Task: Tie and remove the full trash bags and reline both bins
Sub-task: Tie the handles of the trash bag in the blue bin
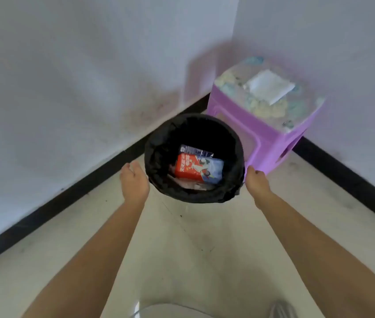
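A round bin lined with a black trash bag [159, 154] stands on the floor in the room's corner. Inside lie a red and blue carton [199, 169], a dark carton [195, 150] behind it and some pale wrappers. My left hand [134, 182] reaches to the bin's left rim with fingers relaxed, close to the bag; contact is not clear. My right hand [257, 183] is at the right rim, its fingertips hidden against the bag's edge. Only this one bin is in view.
A purple plastic stool [271, 138] stands right behind the bin, touching it, with a white folded packet [268, 87] on its patterned top. White walls with black skirting close in on the left and right. Pale tiled floor [195, 249] lies between me and the bin.
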`<state>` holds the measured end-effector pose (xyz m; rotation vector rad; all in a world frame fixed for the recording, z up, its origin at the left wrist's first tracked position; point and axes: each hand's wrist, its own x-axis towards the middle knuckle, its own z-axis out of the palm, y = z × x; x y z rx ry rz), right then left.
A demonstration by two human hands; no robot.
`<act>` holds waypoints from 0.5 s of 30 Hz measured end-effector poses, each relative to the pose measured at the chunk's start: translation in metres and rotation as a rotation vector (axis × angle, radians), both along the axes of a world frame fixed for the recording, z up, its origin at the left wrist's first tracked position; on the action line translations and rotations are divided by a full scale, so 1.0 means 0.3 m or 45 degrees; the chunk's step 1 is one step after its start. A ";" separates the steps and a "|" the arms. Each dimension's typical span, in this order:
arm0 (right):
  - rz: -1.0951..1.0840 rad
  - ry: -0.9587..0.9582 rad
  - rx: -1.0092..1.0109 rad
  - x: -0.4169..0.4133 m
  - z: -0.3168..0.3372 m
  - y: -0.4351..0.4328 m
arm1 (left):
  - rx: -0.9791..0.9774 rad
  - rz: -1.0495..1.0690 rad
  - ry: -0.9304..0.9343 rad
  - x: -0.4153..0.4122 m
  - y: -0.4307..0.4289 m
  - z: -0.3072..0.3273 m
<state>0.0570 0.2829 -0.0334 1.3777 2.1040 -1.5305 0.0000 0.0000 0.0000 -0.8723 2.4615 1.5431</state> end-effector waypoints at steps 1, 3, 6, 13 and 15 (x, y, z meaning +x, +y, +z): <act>-0.078 0.017 -0.088 -0.007 -0.079 -0.003 | 0.095 0.082 -0.054 -0.018 -0.008 -0.083; -0.170 0.016 -0.315 -0.033 -0.210 0.000 | 0.454 0.120 -0.215 -0.074 -0.030 -0.245; -0.085 0.034 -0.644 -0.045 -0.314 0.011 | 0.920 -0.140 -0.268 -0.092 -0.045 -0.368; 0.001 0.565 -0.843 -0.101 -0.136 0.043 | 0.805 0.175 -0.038 -0.081 -0.041 -0.246; 0.103 0.542 -0.705 -0.135 -0.112 0.062 | 0.712 0.246 0.072 -0.115 -0.058 -0.208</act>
